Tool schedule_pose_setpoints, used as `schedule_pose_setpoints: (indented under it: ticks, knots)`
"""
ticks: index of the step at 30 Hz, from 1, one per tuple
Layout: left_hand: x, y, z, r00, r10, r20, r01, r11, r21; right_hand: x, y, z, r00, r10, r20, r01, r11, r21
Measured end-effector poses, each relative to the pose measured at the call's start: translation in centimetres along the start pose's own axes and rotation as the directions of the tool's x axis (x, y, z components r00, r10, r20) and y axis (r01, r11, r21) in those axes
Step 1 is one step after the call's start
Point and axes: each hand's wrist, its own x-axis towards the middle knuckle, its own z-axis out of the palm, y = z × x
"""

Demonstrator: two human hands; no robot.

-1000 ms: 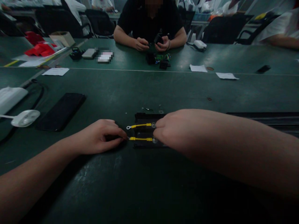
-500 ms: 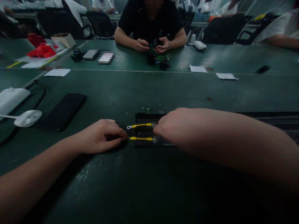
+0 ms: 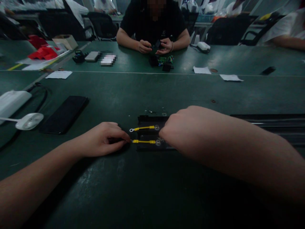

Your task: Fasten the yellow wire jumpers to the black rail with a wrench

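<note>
My left hand [image 3: 110,139] pinches the left end of the nearer yellow wire [image 3: 144,142], whose other end meets a round fastener [image 3: 158,142] on a long black rail [image 3: 147,148]. Just beyond it lies a second yellow wire [image 3: 144,128], its ring terminal [image 3: 132,130] sticking out past the rail's left end. That wire also runs to a round fastener [image 3: 156,127]. My right hand [image 3: 179,128] is curled closed over the rail, fingertips close to the fasteners. What those fingers hold, if anything, is hidden behind the hand.
A black phone [image 3: 64,114] and white plug-like device [image 3: 30,121] lie at left. Tiny scraps [image 3: 150,111] sit behind the rail. Across the green table [image 3: 107,92], a person in black [image 3: 154,28] handles a small dark part near a green circuit board [image 3: 164,60].
My right hand has shifted slightly right and its wrist has tilted, showing more of the fasteners. My left hand keeps its pinch on the nearer wire.
</note>
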Motion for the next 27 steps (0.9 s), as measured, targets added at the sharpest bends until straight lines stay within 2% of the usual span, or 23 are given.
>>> schedule_pose_setpoints:
  ticks: [2,6,8,19,25,27]
  knots:
    - [0.0,0.0,0.0,1.0,-0.001,0.005,0.001,1.0,-0.002,0.0,-0.5,-0.6,0.996,0.063,0.06,-0.06,0.997,-0.053]
    - [0.1,-0.1,0.0,1.0,0.012,0.002,-0.012,1.0,0.016,-0.1,-1.2,-1.2,0.98,0.181,0.083,-0.172,0.979,-0.111]
    - [0.1,-0.1,0.1,1.0,0.014,-0.004,-0.014,1.0,0.02,-0.1,-1.2,-1.0,0.976,0.196,0.093,-0.184,0.975,-0.12]
    - [0.0,0.0,0.1,1.0,0.023,-0.004,-0.023,1.0,0.005,0.5,-0.1,0.6,0.995,0.055,0.086,-0.055,0.998,0.001]
    - [0.0,-0.1,0.1,1.0,0.024,-0.007,-0.024,1.0,-0.005,0.1,0.2,1.2,1.0,-0.019,-0.009,0.02,0.998,0.052]
    - [0.1,-0.1,0.1,1.0,0.029,-0.003,-0.029,1.0,-0.003,0.0,0.1,1.1,1.0,-0.017,-0.002,0.017,0.998,0.066]
